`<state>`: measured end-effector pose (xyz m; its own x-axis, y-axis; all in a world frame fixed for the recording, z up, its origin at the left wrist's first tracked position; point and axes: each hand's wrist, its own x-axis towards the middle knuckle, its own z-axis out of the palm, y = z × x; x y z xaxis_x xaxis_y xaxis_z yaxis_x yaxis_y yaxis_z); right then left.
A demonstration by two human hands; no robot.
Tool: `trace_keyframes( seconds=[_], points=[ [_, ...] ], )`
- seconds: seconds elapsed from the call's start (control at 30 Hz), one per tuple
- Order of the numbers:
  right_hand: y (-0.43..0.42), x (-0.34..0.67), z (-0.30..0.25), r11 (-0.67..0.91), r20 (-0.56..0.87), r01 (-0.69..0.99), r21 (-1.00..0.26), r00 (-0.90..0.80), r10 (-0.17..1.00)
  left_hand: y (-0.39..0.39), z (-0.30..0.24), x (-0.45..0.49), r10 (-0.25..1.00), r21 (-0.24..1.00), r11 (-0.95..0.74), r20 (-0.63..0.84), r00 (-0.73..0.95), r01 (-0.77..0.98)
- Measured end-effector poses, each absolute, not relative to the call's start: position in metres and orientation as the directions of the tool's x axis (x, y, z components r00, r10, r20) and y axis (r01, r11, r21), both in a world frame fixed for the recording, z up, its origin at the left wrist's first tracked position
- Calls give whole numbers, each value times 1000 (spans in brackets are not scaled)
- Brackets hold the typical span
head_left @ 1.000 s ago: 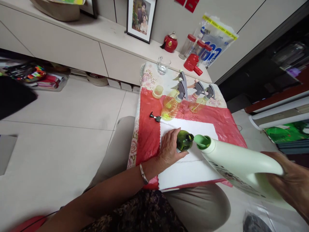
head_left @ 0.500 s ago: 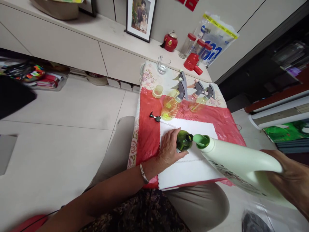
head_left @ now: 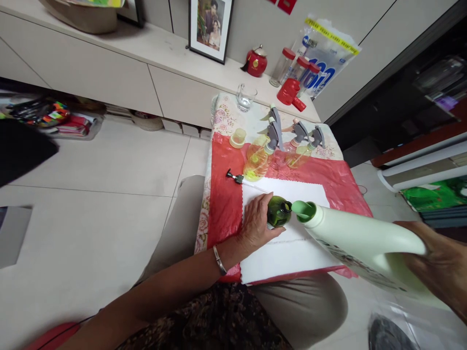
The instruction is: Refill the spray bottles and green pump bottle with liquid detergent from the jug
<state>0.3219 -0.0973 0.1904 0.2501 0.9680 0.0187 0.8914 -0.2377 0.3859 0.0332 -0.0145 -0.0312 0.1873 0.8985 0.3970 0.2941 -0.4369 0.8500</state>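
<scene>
The left hand (head_left: 258,219) curved around a green bottle (head_left: 277,212), fingers and thumb gripping its smooth, glossy, rounded body over the white cloth (head_left: 284,257). The right hand (head_left: 438,260) was closed around the handle of a large jug (head_left: 353,233) of pale green, satiny plastic. Rows of dark print ran along the jug's near side, too small and slanted to read.

The jug lay tipped over on its side, its long axis running from the near right toward the left, and its darker green, scoop-shaped spout (head_left: 301,208) pointed left. The spout's tip was right at the bottle's mouth; whether they touched could not be told. The bottle's dark neck faced right, toward the spout.

The cloth, soft with a scalloped left edge, lay on a wrinkled red plastic sheet (head_left: 222,214) over a rose-patterned tablecloth (head_left: 224,116). Left of the bottle lay a black pump head (head_left: 235,176) with a thin tube. Farther off stood clear yellow and pink spray bottles (head_left: 257,163) with grey triggers, and a translucent, stepped cap (head_left: 238,137).
</scene>
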Motion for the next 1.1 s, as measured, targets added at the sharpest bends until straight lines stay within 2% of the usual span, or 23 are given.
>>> trace_keyframes(
  seconds=[0.1,0.27,0.5,1.1],
  points=[
    [-93,313,193,-280,-31,878,389,316,948,-14,-31,34,895,842,-444,406,184,306],
    [-88,297,198,-373,-29,843,387,416,909,-15,-32,34,894,839,-448,410,183,310],
    [-81,276,205,-430,-84,817,385,495,865,-15,-35,35,890,836,-456,418,183,305],
    [-86,278,205,-363,-95,837,409,434,896,-15,-38,36,890,833,-455,417,182,316]
  ],
)
